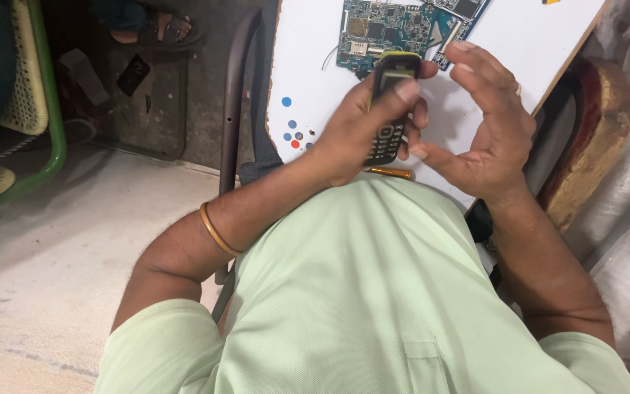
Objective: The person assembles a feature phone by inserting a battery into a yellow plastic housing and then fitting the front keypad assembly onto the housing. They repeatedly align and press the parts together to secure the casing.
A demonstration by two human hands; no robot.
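Fingers of the left hand (pixel 351 138) are wrapped around a small black keypad phone (pixel 388 109), thumb on one long edge and the other fingertips curling over the far edge near the top, so that hand is clamped on it. The phone sits up in the air just over the near edge of the white board (pixel 308 66), not resting on it. Its long axis runs roughly away from the body, yellow-trimmed top end pointing toward the blue circuit board (pixel 384 29), keypad end pointing back at the light green shirt (pixel 359 292).

Right hand (pixel 486 124) is just beside the phone on its right side, palm turned toward it, fingers loosely spread and curved, holding nothing as far as I can see. Its thumb tip is the closest bit, sitting next to the lower right edge of the phone by the keypad, touching or nearly so, hard to call from this angle. The other 4 fingers arch up past the phone's top and partly cover the corner of the circuit board.

So the left hand is the one carrying the phone, and the right comes at it from the side, across the short axis rather than along the length.

Other stuff around: an orange-handled tool (pixel 391 173) lying on the board right below the phone, a few coloured dots (pixel 291 131) on the board's left part, and a thin gold bangle (pixel 216 230) on the left forearm.
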